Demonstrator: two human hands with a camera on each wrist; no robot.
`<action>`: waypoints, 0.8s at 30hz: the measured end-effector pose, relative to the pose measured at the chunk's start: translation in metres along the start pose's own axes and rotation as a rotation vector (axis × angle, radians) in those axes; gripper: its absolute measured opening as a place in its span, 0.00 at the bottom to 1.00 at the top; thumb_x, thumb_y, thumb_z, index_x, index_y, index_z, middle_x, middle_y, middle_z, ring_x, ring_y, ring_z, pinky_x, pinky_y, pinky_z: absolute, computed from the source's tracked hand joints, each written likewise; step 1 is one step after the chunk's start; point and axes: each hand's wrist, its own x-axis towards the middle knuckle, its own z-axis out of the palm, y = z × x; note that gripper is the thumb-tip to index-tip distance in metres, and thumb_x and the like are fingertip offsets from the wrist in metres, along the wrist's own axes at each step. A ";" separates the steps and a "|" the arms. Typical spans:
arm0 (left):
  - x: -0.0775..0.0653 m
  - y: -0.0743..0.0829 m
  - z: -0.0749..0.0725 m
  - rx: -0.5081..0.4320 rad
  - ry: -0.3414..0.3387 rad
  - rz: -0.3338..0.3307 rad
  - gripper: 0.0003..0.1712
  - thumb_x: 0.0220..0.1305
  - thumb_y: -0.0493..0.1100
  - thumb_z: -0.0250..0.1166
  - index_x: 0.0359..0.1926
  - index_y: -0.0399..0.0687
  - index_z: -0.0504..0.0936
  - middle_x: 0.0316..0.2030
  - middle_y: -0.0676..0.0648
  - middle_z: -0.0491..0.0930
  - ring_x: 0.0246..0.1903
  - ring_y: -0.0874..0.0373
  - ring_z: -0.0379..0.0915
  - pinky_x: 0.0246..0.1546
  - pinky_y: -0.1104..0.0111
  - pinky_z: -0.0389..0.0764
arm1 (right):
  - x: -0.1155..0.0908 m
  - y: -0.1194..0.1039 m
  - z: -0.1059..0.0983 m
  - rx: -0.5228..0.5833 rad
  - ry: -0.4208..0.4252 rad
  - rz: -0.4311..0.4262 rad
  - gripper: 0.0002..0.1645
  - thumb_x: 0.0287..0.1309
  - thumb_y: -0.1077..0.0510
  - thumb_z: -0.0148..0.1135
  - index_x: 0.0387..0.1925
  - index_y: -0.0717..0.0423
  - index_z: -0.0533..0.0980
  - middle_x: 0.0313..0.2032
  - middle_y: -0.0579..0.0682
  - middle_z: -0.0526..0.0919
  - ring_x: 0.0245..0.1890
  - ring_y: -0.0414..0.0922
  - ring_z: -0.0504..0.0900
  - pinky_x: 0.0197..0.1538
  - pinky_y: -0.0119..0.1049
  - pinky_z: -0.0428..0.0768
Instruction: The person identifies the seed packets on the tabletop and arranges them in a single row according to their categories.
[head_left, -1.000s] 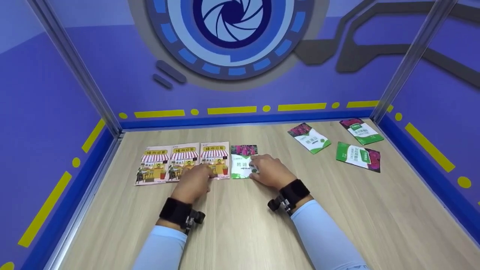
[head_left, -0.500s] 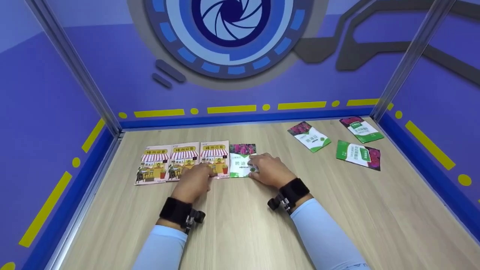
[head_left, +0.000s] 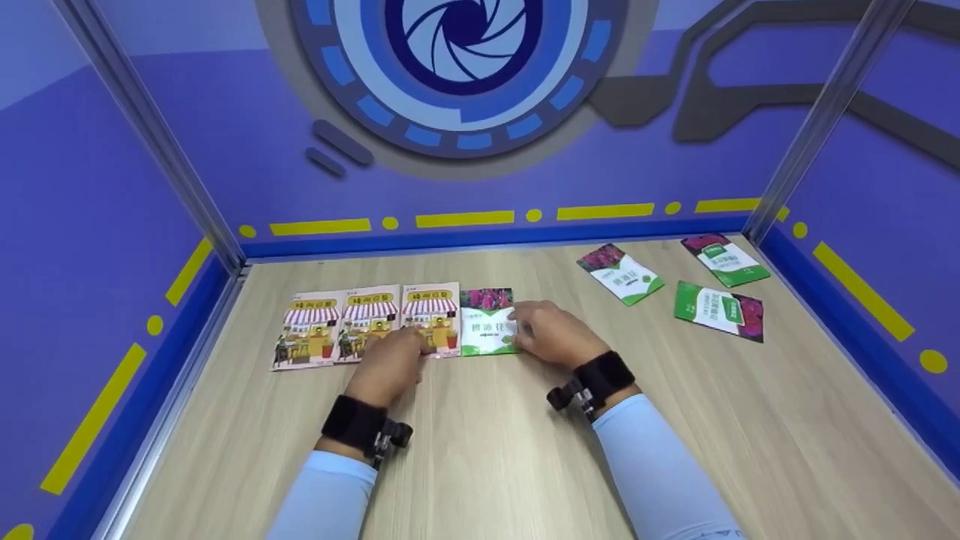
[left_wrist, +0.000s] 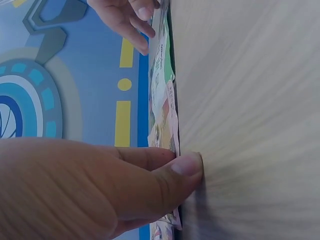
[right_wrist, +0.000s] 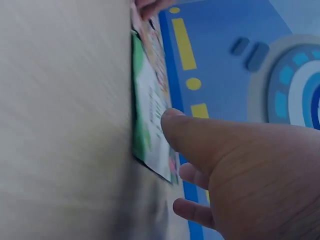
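Observation:
Three pink packets (head_left: 306,330) printed with a striped shop awning lie in a row on the table. My left hand (head_left: 390,367) rests its fingertips on the lower part of the row's right half, its thumb (left_wrist: 186,165) at the front edge. A green-and-white seed packet (head_left: 484,330) with magenta flowers lies flat against the row's right end. My right hand (head_left: 561,334) is at this packet's right edge, fingers loosely bent. In the right wrist view its thumb (right_wrist: 175,120) appears just off the seed packet's surface, gripping nothing.
Three more green-and-white flower seed packets (head_left: 621,276) lie askew at the back right, one (head_left: 724,260) near the corner and one (head_left: 718,311) in front of it. Blue-purple panels (head_left: 480,187) enclose the wooden table (head_left: 465,450) at back and sides.
The seed packet first shifted slightly left against the pink row. My right hand has since moved a little right, uncovering more of it. My left hand has stayed in place.

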 end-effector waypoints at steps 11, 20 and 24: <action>0.003 0.002 0.001 0.010 0.007 0.017 0.17 0.60 0.31 0.73 0.46 0.54 0.93 0.46 0.51 0.89 0.45 0.49 0.84 0.48 0.49 0.75 | -0.024 0.077 -0.035 0.048 0.110 0.181 0.29 0.71 0.51 0.66 0.67 0.62 0.78 0.71 0.64 0.76 0.74 0.63 0.72 0.77 0.59 0.68; 0.002 0.002 -0.001 0.027 -0.002 0.015 0.18 0.55 0.31 0.75 0.45 0.54 0.92 0.46 0.50 0.89 0.43 0.50 0.83 0.46 0.52 0.74 | -0.043 0.123 -0.050 -0.009 0.044 0.396 0.39 0.72 0.48 0.61 0.73 0.70 0.68 0.78 0.71 0.61 0.79 0.68 0.60 0.80 0.63 0.60; 0.001 0.002 -0.001 0.022 -0.014 -0.002 0.18 0.55 0.31 0.76 0.45 0.55 0.92 0.46 0.51 0.88 0.42 0.51 0.83 0.46 0.53 0.73 | -0.045 0.128 -0.049 0.037 0.003 0.435 0.43 0.72 0.47 0.61 0.76 0.71 0.63 0.78 0.72 0.62 0.79 0.69 0.61 0.80 0.63 0.60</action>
